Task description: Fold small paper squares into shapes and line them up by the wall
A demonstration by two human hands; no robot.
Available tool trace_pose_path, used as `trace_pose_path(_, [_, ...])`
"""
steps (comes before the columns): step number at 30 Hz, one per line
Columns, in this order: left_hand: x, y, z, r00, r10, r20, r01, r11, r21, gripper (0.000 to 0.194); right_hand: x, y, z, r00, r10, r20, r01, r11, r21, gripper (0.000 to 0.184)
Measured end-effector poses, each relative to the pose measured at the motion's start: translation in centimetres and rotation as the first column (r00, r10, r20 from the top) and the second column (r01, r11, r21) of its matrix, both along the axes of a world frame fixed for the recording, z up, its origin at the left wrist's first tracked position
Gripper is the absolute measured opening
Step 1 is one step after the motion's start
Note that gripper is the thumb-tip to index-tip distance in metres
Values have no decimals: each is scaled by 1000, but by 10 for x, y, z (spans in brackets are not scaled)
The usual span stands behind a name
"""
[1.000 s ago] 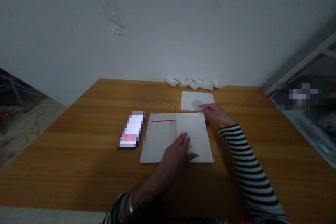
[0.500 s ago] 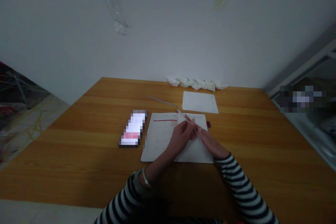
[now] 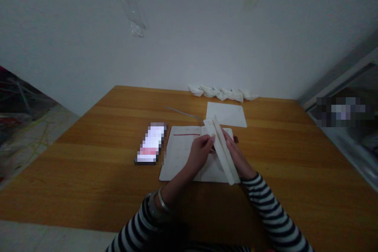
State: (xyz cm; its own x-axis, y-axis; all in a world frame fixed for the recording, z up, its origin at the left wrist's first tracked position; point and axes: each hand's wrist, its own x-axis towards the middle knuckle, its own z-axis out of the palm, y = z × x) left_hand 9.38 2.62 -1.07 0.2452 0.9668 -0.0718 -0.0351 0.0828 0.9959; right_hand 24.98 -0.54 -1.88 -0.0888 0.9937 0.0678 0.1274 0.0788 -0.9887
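Left of the open notebook lies a phone; over the notebook's middle, the left hand pinches a folded paper, held above the right half. Near the notebook's right edge, the right hand touches the paper, but whether it grips I cannot tell; folding seems in hand, and the next move calls for an even crease.

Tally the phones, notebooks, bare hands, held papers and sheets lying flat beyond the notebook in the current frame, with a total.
Phone: 1
Notebook: 1
Left hand and right hand: 2
Held paper: 1
Flat sheet: 1
Total: 6
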Motion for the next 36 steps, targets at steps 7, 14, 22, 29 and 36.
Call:
trace_pose_path(7, [-37,1,7,991,62,-116,-61,998,10,46,32,19,21,910,-289,296,220,944,245,62])
trace_pose_path(14, [-48,-4,5,986,134,-95,-134,991,4,44,-22,24,12,944,132,303,-155,986,54,70])
trace_pose_path(22, [-112,11,3,963,261,-71,-269,948,-169,35,-22,72,-10,809,-30,587,-135,963,235,41])
trace_pose_path(29, [-100,42,9,981,108,-164,-118,992,-54,82,-30,72,-34,596,-100,796,-278,905,321,42])
trace_pose_path(36, [-77,44,21,978,165,-132,-168,986,-12,88,-35,68,-30,494,-127,860,-307,900,309,43])
